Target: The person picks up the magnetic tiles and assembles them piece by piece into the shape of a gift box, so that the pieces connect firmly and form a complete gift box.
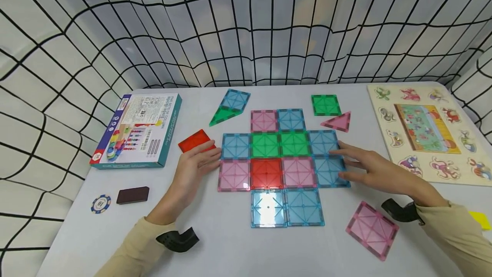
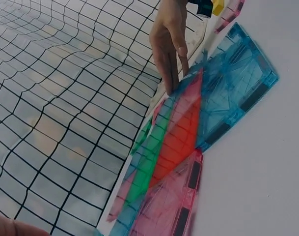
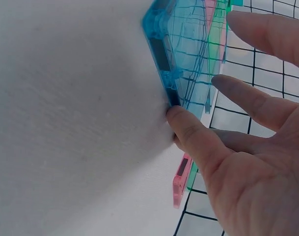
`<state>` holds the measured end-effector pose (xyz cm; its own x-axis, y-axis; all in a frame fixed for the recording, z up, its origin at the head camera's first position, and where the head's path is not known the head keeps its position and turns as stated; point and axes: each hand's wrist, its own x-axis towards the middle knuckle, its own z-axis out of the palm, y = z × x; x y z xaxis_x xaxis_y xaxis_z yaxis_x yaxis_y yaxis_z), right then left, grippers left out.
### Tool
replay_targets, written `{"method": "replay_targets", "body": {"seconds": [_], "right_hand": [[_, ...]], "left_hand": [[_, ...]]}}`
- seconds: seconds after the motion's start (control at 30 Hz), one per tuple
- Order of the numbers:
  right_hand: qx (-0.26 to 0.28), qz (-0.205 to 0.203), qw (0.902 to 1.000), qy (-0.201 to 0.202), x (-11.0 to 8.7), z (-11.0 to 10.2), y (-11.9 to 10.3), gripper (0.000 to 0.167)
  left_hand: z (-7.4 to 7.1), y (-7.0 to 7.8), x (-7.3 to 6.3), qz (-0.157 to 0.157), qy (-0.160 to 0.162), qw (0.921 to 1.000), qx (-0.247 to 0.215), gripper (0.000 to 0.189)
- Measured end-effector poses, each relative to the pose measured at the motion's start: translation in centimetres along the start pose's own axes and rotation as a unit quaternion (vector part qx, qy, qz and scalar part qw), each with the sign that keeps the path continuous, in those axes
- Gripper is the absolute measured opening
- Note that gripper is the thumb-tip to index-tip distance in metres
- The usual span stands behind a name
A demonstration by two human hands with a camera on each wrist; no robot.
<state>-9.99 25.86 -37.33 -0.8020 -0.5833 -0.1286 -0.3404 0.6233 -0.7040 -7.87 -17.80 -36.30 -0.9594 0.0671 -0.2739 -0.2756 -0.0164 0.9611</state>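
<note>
Translucent magnetic tiles lie edge to edge on the white table, with two green tiles (image 1: 265,145) and a red tile (image 1: 267,173) in the middle, framed by pink and blue tiles. At the left edge of this layout, my left hand (image 1: 189,174) has its fingers extended beside a blue tile (image 1: 235,146), partly over a loose red tile (image 1: 197,140). My right hand (image 1: 373,170) touches the right edge of the layout, its fingertips against a blue tile (image 1: 329,172). Its spread fingers and thumb show in the right wrist view, the thumb tip (image 3: 176,113) at the tile's corner.
A boxed set (image 1: 138,129) lies at the left, near a poker chip (image 1: 101,204) and a dark block (image 1: 132,195). Loose tiles include a pink one (image 1: 373,230) and a green one (image 1: 326,105). A wooden puzzle board (image 1: 476,119) lies right; black netting (image 1: 269,33) stands behind.
</note>
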Motion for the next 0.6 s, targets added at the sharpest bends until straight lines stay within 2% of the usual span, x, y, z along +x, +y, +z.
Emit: {"method": "replay_targets", "body": {"seconds": [0.17, 0.3, 0.47, 0.6], "right_hand": [[-0.005, -0.005, 1.0, 0.0, -0.1, 0.0, 0.1, 0.057], [-0.002, -0.002, 1.0, 0.003, -0.4, 0.0, 0.2, 0.055], [0.007, -0.005, 0.9999, 0.006, -0.5, 0.0, 0.3, 0.054], [0.007, -0.011, 0.9999, 0.007, -0.3, 0.1, 0.4, 0.053]], "left_hand": [[-0.7, 0.3, 0.3, 0.002, -0.025, 0.9996, -0.009, 0.051], [-0.8, 0.3, 0.9, 0.013, -0.055, 0.9979, 0.032, 0.051], [0.6, 0.1, 2.0, 0.028, -0.069, 0.9911, 0.11, 0.048], [1.8, 0.0, 2.4, 0.022, -0.062, 0.9912, 0.115, 0.047]]}}
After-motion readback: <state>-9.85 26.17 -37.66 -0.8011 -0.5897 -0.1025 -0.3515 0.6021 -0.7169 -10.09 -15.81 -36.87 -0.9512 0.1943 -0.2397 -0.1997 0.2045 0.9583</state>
